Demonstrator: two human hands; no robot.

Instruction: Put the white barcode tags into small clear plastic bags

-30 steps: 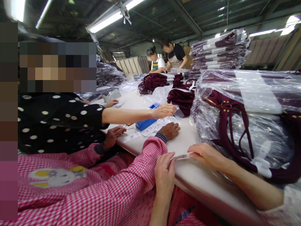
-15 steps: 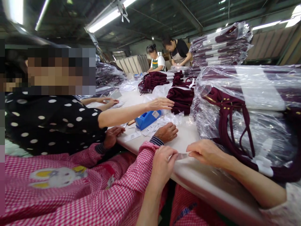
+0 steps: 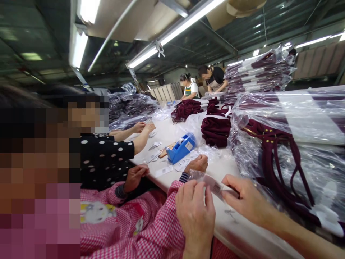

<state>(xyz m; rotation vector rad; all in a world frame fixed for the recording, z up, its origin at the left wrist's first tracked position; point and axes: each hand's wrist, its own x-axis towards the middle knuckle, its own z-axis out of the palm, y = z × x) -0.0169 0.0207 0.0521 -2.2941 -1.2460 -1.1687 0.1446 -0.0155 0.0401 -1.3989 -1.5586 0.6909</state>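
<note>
A small clear plastic bag with a printed card in it is held between my hands above the table edge. My right hand pinches its right end between thumb and fingers. At its near left side is my left hand, fingers bent and closed on the bag; the fingertips are partly hidden. Just beyond lies a co-worker's hand, its sleeve pink checked. Small pale bits lie on the white table below my right hand.
A blue tape dispenser stands among paper labels. Folded maroon garments are stacked behind it. Large plastic-wrapped garment bundles fill the right side. Co-workers sit close on the left; a polka-dot sleeve reaches over the table.
My view has turned left and up. The small bag now shows its printed card, and my hands hold it differently. The polka-dot co-worker's arm has drawn back from the maroon garments.
</note>
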